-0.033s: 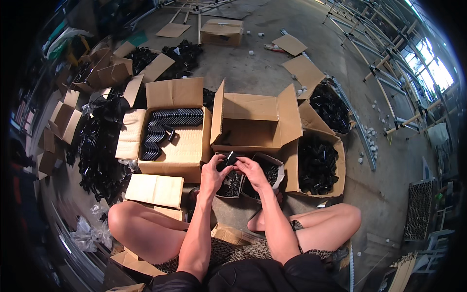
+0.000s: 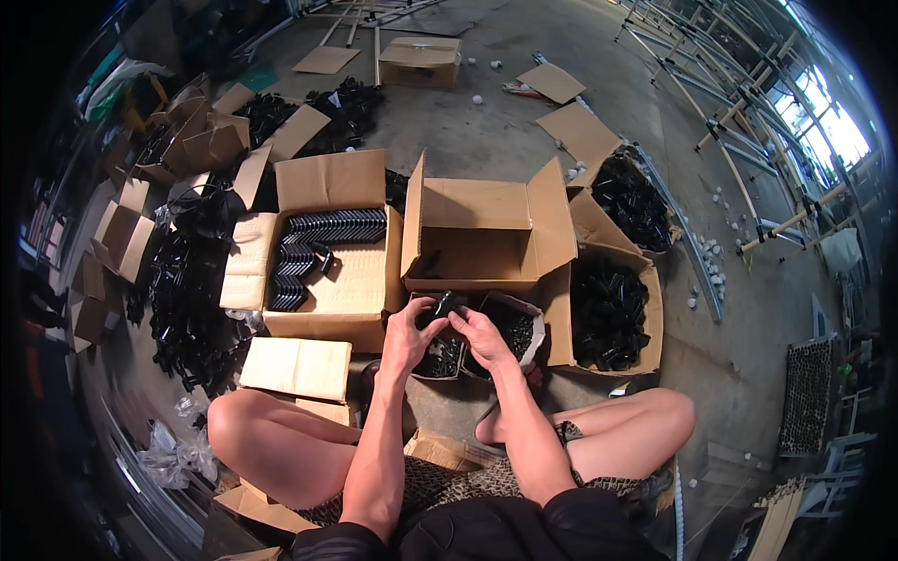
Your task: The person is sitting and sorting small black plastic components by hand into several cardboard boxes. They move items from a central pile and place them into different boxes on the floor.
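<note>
Both hands meet in front of me over two small open boxes. My left hand (image 2: 408, 329) grips a small black fitting (image 2: 448, 303) between thumb and fingers. The fingertips of my right hand (image 2: 481, 335) are closed on the near right side of the same piece. Its exact kind is too small to tell. Beneath the hands, the left small box (image 2: 437, 376) holds small dark pieces, perhaps screws. More dark bits lie in the right small box (image 2: 537, 342), partly behind my right hand.
A carton (image 2: 363, 292) at left holds rows of black angled fittings (image 2: 335, 224). Beyond my hands stands an open carton (image 2: 477, 201). Loose black parts fill a carton (image 2: 657, 323) at right and form a pile (image 2: 182, 299) at far left. Pipe frames (image 2: 720, 131) stand far right.
The black fitting has turned in my fingers; a pale edge on it no longer shows. My right fingers have shifted slightly. The whole view has moved a little.
</note>
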### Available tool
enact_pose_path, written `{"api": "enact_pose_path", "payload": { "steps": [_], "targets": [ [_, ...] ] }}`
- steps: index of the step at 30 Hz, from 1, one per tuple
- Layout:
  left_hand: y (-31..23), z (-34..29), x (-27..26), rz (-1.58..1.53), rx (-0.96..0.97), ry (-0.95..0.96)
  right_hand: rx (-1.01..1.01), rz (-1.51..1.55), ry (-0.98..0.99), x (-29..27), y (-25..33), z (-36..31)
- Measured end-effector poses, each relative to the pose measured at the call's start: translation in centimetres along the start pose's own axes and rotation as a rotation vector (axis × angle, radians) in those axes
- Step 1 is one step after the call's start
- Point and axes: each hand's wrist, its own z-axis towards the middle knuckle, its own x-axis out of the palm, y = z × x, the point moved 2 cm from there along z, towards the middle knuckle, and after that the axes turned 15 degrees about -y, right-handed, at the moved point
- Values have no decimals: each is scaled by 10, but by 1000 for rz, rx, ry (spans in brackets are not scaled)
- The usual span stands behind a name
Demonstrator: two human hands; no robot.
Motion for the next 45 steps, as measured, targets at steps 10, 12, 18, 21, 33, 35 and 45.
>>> {"api": "enact_pose_path", "payload": {
  "steps": [10,12,18,21,33,35,45],
  "targets": [
    [-25,6,-14,-102,-12,-28,63,156,-14,2,4,-10],
    [-26,6,-15,-65,51,-22,58,163,-13,3,5,-10],
    [-18,3,-12,-117,42,-4,18,155,-21,7,8,-12],
    [-15,2,-8,-115,99,-32,7,144,-6,7,10,-11],
    [8,3,3,-215,-164,81,-103,-278,-132,4,7,0],
    [18,1,4,-173,-118,68,-130,-448,-149,6,12,-2],
    [75,-26,34,-928,-798,-62,-129,-855,-270,-72,-12,15]
  ]
}}
